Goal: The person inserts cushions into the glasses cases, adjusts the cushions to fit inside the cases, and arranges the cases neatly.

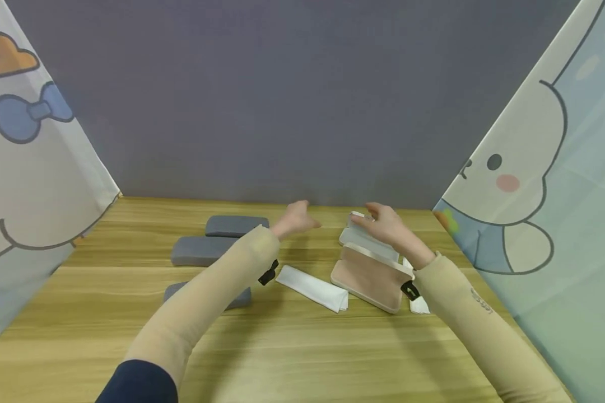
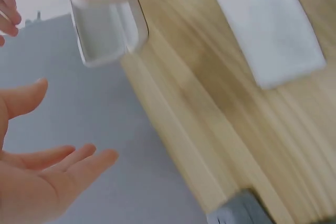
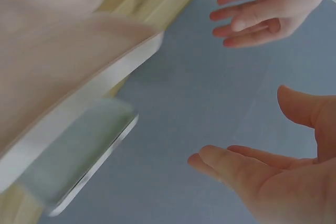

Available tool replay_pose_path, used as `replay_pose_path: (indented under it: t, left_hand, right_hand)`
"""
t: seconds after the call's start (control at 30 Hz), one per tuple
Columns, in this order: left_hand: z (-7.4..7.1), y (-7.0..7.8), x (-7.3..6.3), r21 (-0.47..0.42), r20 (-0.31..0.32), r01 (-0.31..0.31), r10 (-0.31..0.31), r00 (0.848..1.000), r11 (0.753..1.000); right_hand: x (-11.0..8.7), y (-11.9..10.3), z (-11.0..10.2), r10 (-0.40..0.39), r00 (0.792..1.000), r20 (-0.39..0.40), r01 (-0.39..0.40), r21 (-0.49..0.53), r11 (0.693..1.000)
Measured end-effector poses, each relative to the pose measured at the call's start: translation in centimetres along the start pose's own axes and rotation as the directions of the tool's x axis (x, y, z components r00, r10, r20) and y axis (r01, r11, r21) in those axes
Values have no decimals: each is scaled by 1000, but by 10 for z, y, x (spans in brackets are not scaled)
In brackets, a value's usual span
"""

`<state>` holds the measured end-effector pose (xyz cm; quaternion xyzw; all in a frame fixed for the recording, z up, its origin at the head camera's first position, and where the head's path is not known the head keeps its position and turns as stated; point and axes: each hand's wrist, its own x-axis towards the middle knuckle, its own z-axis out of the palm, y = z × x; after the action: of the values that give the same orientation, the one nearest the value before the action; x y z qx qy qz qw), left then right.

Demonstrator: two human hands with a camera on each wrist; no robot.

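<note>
My left hand point(image 1: 296, 218) hovers over the back middle of the table, fingers apart and holding nothing. Above the far right cases is my right hand point(image 1: 383, 224), also with nothing between thumb and fingers. Below it, an open glasses case with a pale grey-green lining point(image 1: 365, 239) stands at the back. Nearer to me an open glasses case with a pink lining point(image 1: 368, 277) shows its inside. A folded white cloth point(image 1: 312, 286) lies left of it. In the left wrist view the left hand's thumb and fingers point(image 2: 89, 174) are spread.
Three closed dark grey glasses cases point(image 1: 201, 251) lie in a rough column at the left, partly behind the left sleeve. Another white cloth point(image 1: 419, 305) shows beside the right wrist. A grey wall point(image 1: 282, 112) bounds the back; printed curtains point(image 1: 529, 168) flank the wooden table point(image 1: 302, 358).
</note>
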<state>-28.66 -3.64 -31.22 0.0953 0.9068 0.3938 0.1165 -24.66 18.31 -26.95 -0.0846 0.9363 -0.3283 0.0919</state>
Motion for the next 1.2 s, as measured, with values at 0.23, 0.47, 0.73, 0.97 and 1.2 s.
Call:
replay_pose_path:
  t: [0.23,0.47,0.73,0.97,1.2]
  left_hand:
    - [27,6,0,-120,95,10,1,996,993]
    - [45,2,-6,-168,155,12,14,988,986]
    - [59,-3,-11,-179,220,-16,56,974,984]
    - [62,-12,-11,-163,246,-37,77,966,986]
    - [68,-18,-16,-234,313,29,47,949,972]
  right_hand:
    - [-39,42,-13,17,1000,-26,-18,-16,1000]
    - [-64,77,-10,113,994,-3,-113,3,994]
    - [-85,98,5,133,991,12,-133,8,991]
    - [-97,112,15,141,990,2,-141,23,990]
    - [-99,111,34,122,993,8,-122,104,987]
